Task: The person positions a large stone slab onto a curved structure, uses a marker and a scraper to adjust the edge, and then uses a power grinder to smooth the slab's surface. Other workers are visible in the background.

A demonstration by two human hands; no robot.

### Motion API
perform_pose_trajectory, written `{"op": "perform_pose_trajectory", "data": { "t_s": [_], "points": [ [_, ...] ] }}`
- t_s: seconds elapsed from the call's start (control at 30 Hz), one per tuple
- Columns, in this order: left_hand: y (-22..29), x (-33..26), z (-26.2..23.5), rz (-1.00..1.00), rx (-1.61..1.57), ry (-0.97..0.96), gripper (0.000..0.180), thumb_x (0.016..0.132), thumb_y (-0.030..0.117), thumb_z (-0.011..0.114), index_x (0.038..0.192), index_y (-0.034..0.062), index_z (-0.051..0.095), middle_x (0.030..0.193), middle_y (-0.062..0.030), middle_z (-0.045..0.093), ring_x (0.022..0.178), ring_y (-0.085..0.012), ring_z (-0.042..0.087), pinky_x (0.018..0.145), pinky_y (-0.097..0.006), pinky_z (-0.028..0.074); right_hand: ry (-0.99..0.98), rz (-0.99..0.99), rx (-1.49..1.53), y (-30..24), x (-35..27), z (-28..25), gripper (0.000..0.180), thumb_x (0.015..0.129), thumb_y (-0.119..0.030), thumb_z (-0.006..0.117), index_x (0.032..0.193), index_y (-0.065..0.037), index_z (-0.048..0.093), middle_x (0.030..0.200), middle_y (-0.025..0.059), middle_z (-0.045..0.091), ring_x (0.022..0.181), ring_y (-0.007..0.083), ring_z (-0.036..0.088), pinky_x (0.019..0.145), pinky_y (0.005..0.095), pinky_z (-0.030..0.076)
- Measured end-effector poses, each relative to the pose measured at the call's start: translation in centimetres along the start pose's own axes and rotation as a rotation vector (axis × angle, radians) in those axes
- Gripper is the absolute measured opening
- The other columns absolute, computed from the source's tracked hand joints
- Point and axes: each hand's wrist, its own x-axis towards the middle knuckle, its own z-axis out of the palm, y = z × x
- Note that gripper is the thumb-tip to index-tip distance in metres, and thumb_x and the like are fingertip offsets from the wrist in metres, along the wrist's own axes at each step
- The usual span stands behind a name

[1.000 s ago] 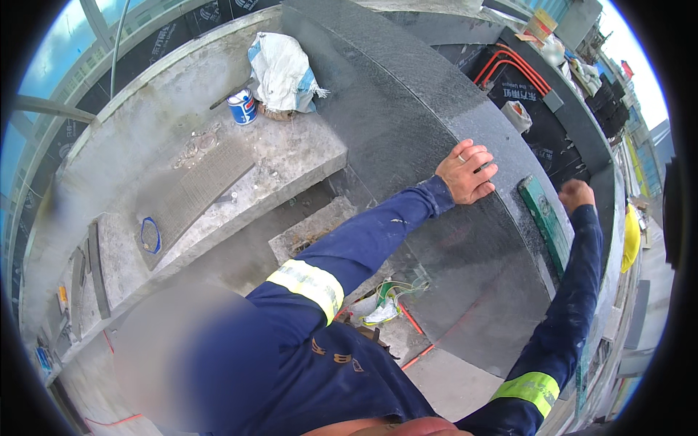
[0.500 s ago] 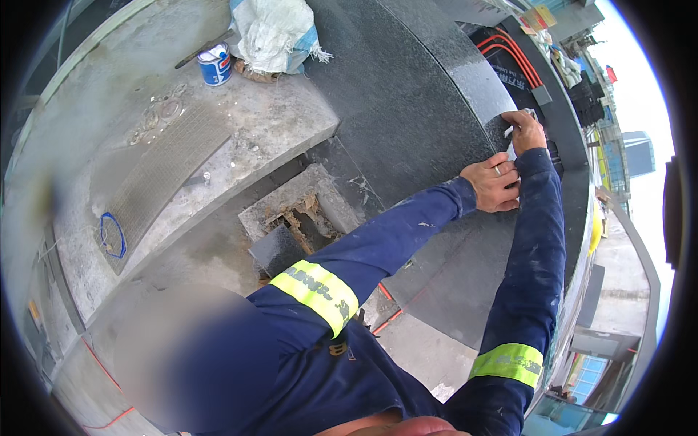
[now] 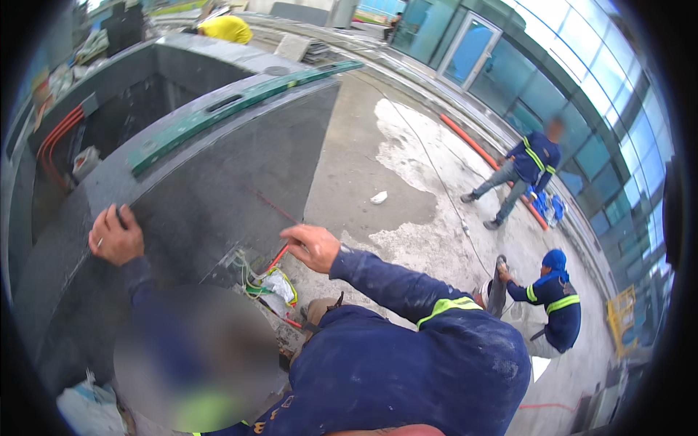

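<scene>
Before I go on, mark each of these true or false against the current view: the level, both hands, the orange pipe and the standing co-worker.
1. The green spirit level lies along the top of the dark stone wall. True.
2. The right hand grips the level. False; it is empty.
3. The left hand is at the wall's upper edge. True.
4. The long orange pipe stands upright. False; it lies on the ground.
5. The standing co-worker is on the person's right. True.

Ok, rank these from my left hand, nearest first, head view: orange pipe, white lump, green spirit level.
1. Green spirit level, ahead and right of your left hand
2. White lump, on the ground to the right
3. Orange pipe, on the ground, farther right
</scene>
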Motion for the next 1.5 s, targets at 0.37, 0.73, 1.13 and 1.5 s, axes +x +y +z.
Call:
{"op": "perform_pose_trajectory", "data": {
  "t_s": [0.37,0.73,1.13,1.5],
  "points": [
    [-19.0,6.7,8.1,-0.078,-0.013,-1.109,0.033,0.093,0.027,0.057,0.092,-0.0063,0.061,0.096,-0.0285,0.063,0.094,-0.0445,0.06,0.08,-0.048,0.045,0.12,0.534,-0.087,12.9,-17.5,-4.0,0.032,0.084,-0.011,0.062,0.115,-0.005,0.059,0.092,0.0145,0.066,0.086,0.034,0.064,0.078,0.0449,0.051],
    [-15.9,3.8,5.4,0.101,0.07,-1.065,0.041,0.099,0.033,0.048,0.1,-0.0067,0.06,0.101,-0.0275,0.061,0.098,-0.0459,0.057,0.085,-0.05,0.045,-0.015,0.832,-0.199,13.8,-27.8,-5.0,0.033,0.088,-0.018,0.059,0.118,-0.005,0.058,0.111,0.0203,0.063,0.105,0.0392,0.059,0.09,0.0471,0.049],
    [-14.3,2.9,1.9,-0.079,-0.414,-0.77,0.044,0.103,0.041,0.038,0.117,0.0047,0.059,0.112,-0.0179,0.059,0.109,-0.0396,0.053,0.096,-0.047,0.039,-0.144,0.772,-0.187,-0.1,-33.8,2.4,0.035,0.089,-0.019,0.059,0.122,-0.008,0.055,0.109,0.0167,0.062,0.103,0.0376,0.061,0.085,0.0471,0.051],
    [-17.4,3.6,6.1,-0.152,-0.311,-0.918,0.049,0.102,0.044,0.038,0.115,0.0035,0.062,0.119,-0.0091,0.059,0.11,-0.0342,0.056,0.093,-0.042,0.042,-0.111,0.863,-0.211,-3.8,-34.8,1.8,0.033,0.089,-0.019,0.059,0.12,-0.007,0.056,0.112,0.0187,0.062,0.103,0.0379,0.061,0.087,0.0458,0.051]
  ]
}}
